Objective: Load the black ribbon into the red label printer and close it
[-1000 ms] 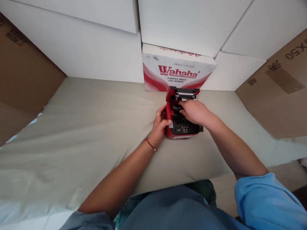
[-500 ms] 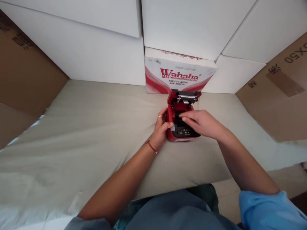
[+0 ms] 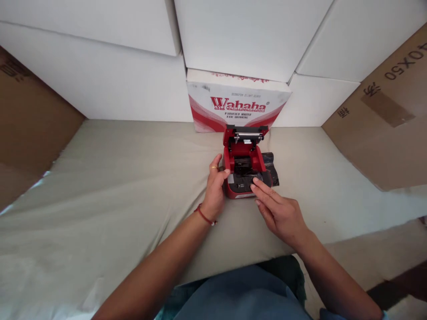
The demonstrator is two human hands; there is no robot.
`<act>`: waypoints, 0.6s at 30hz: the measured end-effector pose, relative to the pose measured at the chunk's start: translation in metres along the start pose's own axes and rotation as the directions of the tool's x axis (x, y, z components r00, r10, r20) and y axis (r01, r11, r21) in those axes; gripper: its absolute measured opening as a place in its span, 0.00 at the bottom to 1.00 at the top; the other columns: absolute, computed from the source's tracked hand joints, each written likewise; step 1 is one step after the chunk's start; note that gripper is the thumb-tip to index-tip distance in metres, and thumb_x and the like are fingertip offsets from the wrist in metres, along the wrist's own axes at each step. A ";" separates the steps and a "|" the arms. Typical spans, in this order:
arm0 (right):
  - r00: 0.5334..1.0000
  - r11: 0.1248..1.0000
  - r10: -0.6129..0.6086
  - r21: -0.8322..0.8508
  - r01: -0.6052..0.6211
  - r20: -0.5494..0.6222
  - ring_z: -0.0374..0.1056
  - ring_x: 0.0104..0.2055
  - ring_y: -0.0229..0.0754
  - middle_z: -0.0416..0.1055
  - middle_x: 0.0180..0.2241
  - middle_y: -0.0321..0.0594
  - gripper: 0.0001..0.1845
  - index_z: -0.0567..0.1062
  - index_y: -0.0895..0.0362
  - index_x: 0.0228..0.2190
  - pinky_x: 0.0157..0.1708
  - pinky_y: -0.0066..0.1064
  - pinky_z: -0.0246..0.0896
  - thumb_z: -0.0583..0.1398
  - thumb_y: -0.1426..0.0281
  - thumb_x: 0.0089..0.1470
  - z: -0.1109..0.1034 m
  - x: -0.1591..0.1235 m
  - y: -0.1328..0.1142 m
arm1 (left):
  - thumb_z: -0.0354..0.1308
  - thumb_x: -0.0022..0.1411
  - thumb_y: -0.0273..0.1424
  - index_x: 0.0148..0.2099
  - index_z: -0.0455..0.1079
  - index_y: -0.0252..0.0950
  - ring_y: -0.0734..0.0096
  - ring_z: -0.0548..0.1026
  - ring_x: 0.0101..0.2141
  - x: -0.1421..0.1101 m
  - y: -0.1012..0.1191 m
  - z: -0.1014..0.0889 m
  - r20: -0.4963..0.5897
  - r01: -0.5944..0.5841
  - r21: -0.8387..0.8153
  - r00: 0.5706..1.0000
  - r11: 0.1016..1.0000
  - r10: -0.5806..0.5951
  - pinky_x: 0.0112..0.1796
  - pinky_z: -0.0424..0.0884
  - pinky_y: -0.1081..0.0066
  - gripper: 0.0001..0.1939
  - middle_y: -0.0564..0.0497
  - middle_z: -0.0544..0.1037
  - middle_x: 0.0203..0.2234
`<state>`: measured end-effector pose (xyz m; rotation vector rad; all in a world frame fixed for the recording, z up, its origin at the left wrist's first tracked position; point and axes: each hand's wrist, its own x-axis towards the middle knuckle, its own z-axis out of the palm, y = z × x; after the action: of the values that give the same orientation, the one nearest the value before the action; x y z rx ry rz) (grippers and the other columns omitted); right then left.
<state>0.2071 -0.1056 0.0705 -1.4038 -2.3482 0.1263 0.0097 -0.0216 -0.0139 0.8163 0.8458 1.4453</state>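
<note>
Red machine (image 3: 246,151), lid (image 3: 247,130) raised, is clamped by the fingers of the left hand (image 3: 215,189); those of the right hand (image 3: 285,218), close together, touch its front, apparently handling dark film (image 3: 247,180) (pinch cannot be told). It sits on the counter (image 3: 133,178); the next move likely calls for steady bracing.

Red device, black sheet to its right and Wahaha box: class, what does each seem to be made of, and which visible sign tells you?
The red device looks like hard, smooth plastic: its shell seems moulded and evenly coloured. The black sheet may be thin, glossy plastic film, since it looks creased and shiny. The Wahaha box is probably printed cardboard, with flat panels and straight edges.
</note>
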 end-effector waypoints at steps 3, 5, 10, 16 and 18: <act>0.999 0.999 -0.010 0.032 0.012 -0.049 0.87 0.50 0.47 0.70 0.70 0.45 0.25 0.78 0.50 0.67 0.41 0.37 0.87 0.54 0.69 0.76 0.006 -0.002 -0.003 | 0.73 0.64 0.45 0.77 0.59 0.48 0.44 0.54 0.79 -0.018 0.011 0.006 -0.081 0.078 0.066 0.994 0.995 -0.073 0.77 0.55 0.45 0.46 0.46 0.61 0.78; 0.997 0.998 -0.009 0.066 0.014 -0.075 0.86 0.52 0.46 0.70 0.71 0.46 0.26 0.77 0.52 0.68 0.41 0.36 0.86 0.54 0.70 0.76 0.009 -0.002 -0.005 | 0.78 0.58 0.42 0.77 0.59 0.47 0.43 0.52 0.80 -0.028 0.019 0.012 -0.116 0.085 0.145 0.991 0.986 -0.068 0.78 0.52 0.48 0.51 0.46 0.59 0.79; 0.998 0.980 0.044 0.197 -0.034 -0.050 0.86 0.54 0.46 0.69 0.72 0.47 0.26 0.75 0.49 0.70 0.44 0.36 0.86 0.55 0.68 0.75 0.011 -0.003 -0.007 | 0.78 0.57 0.37 0.74 0.64 0.47 0.44 0.62 0.75 -0.039 0.027 0.028 -0.053 0.070 0.164 0.997 0.984 -0.062 0.76 0.58 0.47 0.47 0.46 0.68 0.73; 0.955 0.854 0.261 0.494 -0.161 -0.140 0.86 0.52 0.52 0.85 0.57 0.43 0.20 0.85 0.45 0.58 0.53 0.47 0.85 0.58 0.57 0.75 -0.017 0.021 0.014 | 0.75 0.58 0.34 0.76 0.61 0.48 0.47 0.63 0.75 -0.040 0.018 0.025 -0.070 0.062 0.164 0.996 0.984 -0.051 0.76 0.58 0.49 0.48 0.46 0.68 0.73; 0.860 0.801 0.457 0.525 -0.287 -0.228 0.85 0.45 0.51 0.88 0.50 0.45 0.25 0.84 0.47 0.59 0.47 0.47 0.85 0.55 0.52 0.76 -0.025 0.049 0.033 | 0.75 0.58 0.34 0.76 0.61 0.47 0.47 0.62 0.75 -0.040 0.015 0.024 -0.081 0.049 0.167 0.996 0.985 -0.036 0.77 0.58 0.49 0.48 0.46 0.68 0.73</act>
<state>0.2231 -0.0505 0.0985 -1.4740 -1.5788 0.4938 0.0250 -0.0608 0.0108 0.8677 1.0500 1.3877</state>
